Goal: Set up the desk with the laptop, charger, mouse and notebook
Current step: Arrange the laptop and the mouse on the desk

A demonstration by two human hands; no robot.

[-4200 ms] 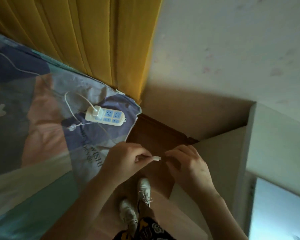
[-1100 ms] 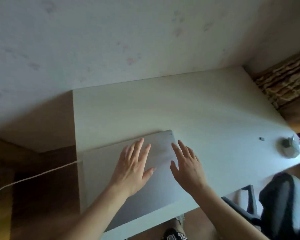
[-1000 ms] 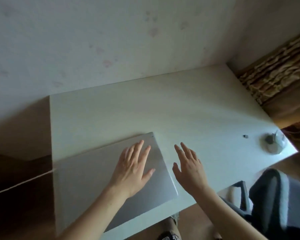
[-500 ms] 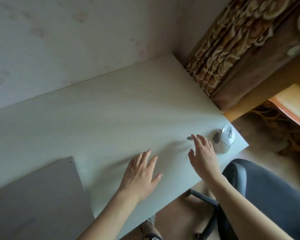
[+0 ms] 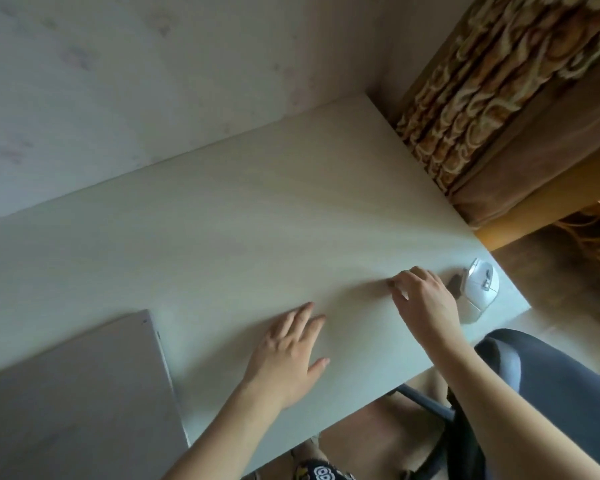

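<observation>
A closed grey laptop (image 5: 73, 403) lies on the white desk (image 5: 239, 220) at the lower left. A white mouse (image 5: 478, 289) sits near the desk's right front corner. My left hand (image 5: 288, 358) rests flat on the desk, fingers apart, holding nothing, to the right of the laptop. My right hand (image 5: 423, 299) is just left of the mouse, fingers curled down, and its tips pinch a small dark piece (image 5: 390, 283) on the desk top. No charger or notebook is in view.
A dark office chair (image 5: 551, 393) stands at the desk's front right, under my right arm. A patterned brown curtain (image 5: 499, 81) hangs past the desk's right end. The wall runs along the desk's far edge.
My view swung right from the laptop toward the mouse. Both hands left the laptop lid. My right hand reached the small dark piece and curled its fingers over it.
</observation>
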